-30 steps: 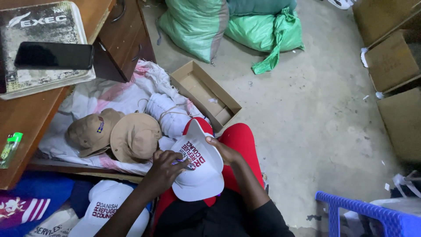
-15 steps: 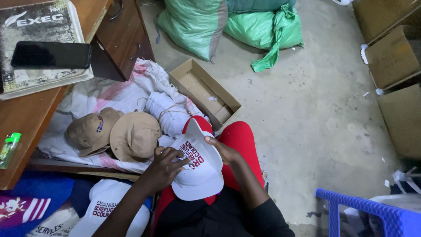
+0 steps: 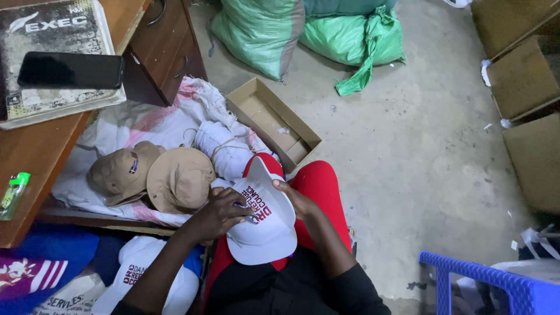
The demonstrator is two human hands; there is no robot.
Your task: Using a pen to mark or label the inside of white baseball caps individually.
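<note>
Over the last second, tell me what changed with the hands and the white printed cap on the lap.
Almost nothing. The left hand still works at the red lettering on the white printed cap, its fingers shifting only slightly, and the right hand still steadies the cap's far edge. Nothing was picked up or released. The two tan caps, the open cardboard box and the black phone stayed put.
</note>
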